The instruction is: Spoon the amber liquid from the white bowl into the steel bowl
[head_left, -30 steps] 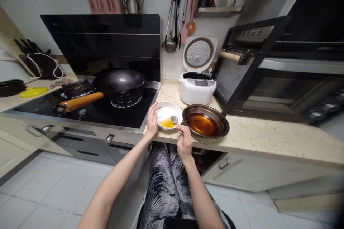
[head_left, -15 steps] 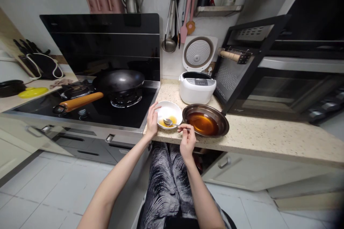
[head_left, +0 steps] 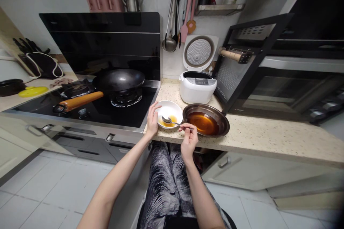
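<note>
My left hand grips the left rim of a white bowl on the counter, fingers curled over its edge. A little yellow-orange liquid lies at the bottom of the bowl. My right hand pinches the handle of a metal spoon, whose head is inside the bowl over the liquid. Just right of the bowl stands a dark brown pan with amber liquid in it, behind and beside my right hand.
Behind the bowl is a white rice cooker with its lid up. A wok with a wooden handle sits on the stove at left. An oven stands at right. Utensils hang on the wall.
The spoon's head has shifted slightly left and back within the bowl. My right hand has moved a little to the right. My left hand stays on the rim.
</note>
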{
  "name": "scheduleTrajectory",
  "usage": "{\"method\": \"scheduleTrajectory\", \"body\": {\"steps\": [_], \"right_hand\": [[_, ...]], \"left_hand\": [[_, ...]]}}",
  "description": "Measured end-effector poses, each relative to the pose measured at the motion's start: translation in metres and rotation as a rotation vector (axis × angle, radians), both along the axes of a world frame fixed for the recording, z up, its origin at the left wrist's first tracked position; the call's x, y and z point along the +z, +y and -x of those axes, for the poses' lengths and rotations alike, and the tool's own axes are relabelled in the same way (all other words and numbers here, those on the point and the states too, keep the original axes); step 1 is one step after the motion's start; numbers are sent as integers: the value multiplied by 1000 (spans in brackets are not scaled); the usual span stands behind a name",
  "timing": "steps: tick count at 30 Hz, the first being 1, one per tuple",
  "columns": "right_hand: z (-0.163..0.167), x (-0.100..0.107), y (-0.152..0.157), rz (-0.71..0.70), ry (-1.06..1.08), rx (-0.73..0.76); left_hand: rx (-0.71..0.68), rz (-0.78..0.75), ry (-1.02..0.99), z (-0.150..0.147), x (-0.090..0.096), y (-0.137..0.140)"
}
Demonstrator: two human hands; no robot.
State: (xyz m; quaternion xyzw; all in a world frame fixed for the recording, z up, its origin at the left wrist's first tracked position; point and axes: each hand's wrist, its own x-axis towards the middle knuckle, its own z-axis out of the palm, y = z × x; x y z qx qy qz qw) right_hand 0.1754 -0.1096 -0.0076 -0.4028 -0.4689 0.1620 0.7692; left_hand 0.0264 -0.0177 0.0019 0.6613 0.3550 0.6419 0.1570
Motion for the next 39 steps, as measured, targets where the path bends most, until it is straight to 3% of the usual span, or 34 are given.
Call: {"method": "scheduleTrajectory", "body": {"steps": [20,26,39], "right_hand": [[-27,21,-15,-128,-4,-236],[-37,19,-14,-161,-44,-287],[-53,3,-4,-319,-489,-339]], "left_hand": [[-1,-8,6,1,-1,1],[-4,-7,8,1,-1,1],[-13,-13,-2,1,-1,1]]}}
